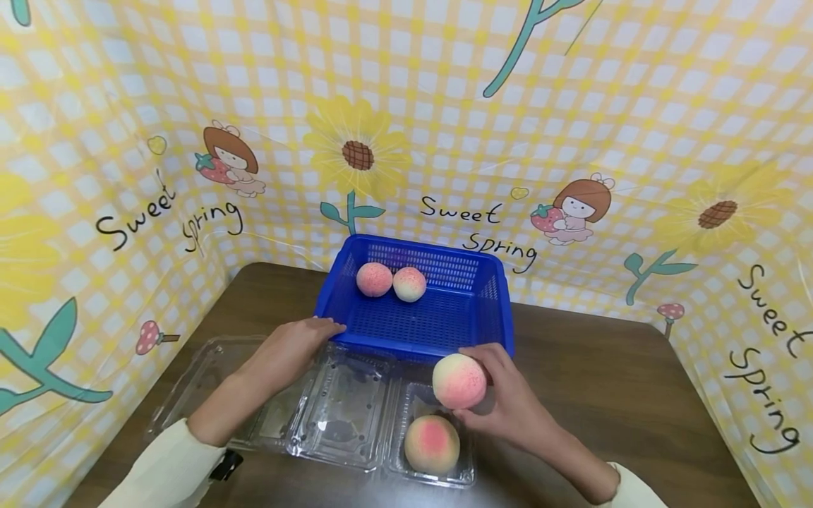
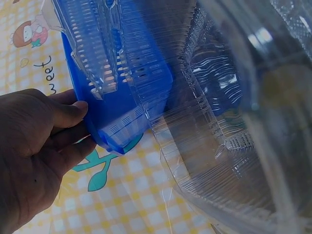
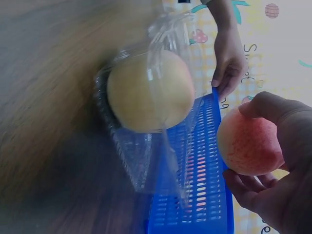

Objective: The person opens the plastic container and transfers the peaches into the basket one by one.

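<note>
My right hand (image 1: pixel 508 395) holds a pink-and-cream peach (image 1: pixel 459 381) between thumb and fingers, above the near edge of the blue basket (image 1: pixel 508 310). Below it, a yellowish peach with a red blush (image 1: pixel 432 446) sits in one half of a clear plastic clamshell box (image 1: pixel 466 477), whose lid (image 1: pixel 339 416) lies folded out to the left. My left hand (image 2: pixel 44 131) pinches the basket's rim at its near left corner, thumb on one side and fingers on the other. Inside the basket, a pink peach (image 1: pixel 374 279) and a paler peach (image 1: pixel 409 284) lie side by side at the back left.
Another clear plastic box (image 1: pixel 209 360) lies on the left of the dark wooden table (image 1: pixel 591 381), partly under my left forearm. A yellow checked cloth (image 1: pixel 444 141) with printed flowers hangs behind the table and along both sides.
</note>
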Available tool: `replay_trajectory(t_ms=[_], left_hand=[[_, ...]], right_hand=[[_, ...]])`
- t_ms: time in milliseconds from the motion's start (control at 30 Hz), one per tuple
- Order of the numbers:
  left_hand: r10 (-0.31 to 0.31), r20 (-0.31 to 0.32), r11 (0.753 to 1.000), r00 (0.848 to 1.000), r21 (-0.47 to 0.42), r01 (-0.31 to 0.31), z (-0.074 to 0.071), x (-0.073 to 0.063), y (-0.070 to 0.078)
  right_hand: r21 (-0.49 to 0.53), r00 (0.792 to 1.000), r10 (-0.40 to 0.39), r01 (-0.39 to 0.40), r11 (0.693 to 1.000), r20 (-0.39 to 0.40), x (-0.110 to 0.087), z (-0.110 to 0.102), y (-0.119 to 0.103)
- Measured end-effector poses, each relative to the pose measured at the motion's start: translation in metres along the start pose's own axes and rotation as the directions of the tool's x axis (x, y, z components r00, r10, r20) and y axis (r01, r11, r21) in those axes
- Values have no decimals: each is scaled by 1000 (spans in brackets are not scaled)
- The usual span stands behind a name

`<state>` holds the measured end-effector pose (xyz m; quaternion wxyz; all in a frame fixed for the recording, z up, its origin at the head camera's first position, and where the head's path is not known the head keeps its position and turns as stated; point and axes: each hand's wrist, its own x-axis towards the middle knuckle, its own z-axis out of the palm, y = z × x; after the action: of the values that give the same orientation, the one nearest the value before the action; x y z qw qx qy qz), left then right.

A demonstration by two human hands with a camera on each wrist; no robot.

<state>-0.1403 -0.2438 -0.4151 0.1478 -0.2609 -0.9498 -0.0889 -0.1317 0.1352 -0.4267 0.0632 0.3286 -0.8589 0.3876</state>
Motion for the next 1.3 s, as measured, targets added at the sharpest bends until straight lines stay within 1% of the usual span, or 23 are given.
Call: replay_trajectory(t_ms=[167, 267, 500, 733, 900, 1000, 1133, 1300], left_hand=[[-6, 2, 1000, 1000, 0, 6, 1, 0, 0], [-8, -1, 1000, 1000, -1, 8, 1, 1, 0], [-4, -5, 1000, 1000, 6, 4, 3, 1, -2], [10, -24, 1000, 1000, 14, -9, 3, 0, -1], [16, -30, 1000, 999, 21, -15, 3, 2, 1], [7, -31, 1000, 999, 14, -7, 3, 2, 1], [-5, -32, 1000, 999, 11, 5, 4, 2, 1], [-10, -36, 1000, 999, 11, 10, 4, 2, 1]], right_hand=[[96, 998, 56, -55, 994, -7, 7, -2, -5], [123, 996, 82, -79, 989, -20, 13, -5, -8], [147, 996, 67, -59, 987, -51, 28, -12, -12], [128, 995, 77, -67, 990, -68, 39, -14, -19], [86, 994, 51, -42, 995, -97, 48, -15, -20], [52, 992, 42, -36, 998, -118, 54, -16, -19], [56, 989, 76, -70, 996, -124, 62, -17, -18], [89, 985, 132, -123, 988, -110, 71, -17, -18]])
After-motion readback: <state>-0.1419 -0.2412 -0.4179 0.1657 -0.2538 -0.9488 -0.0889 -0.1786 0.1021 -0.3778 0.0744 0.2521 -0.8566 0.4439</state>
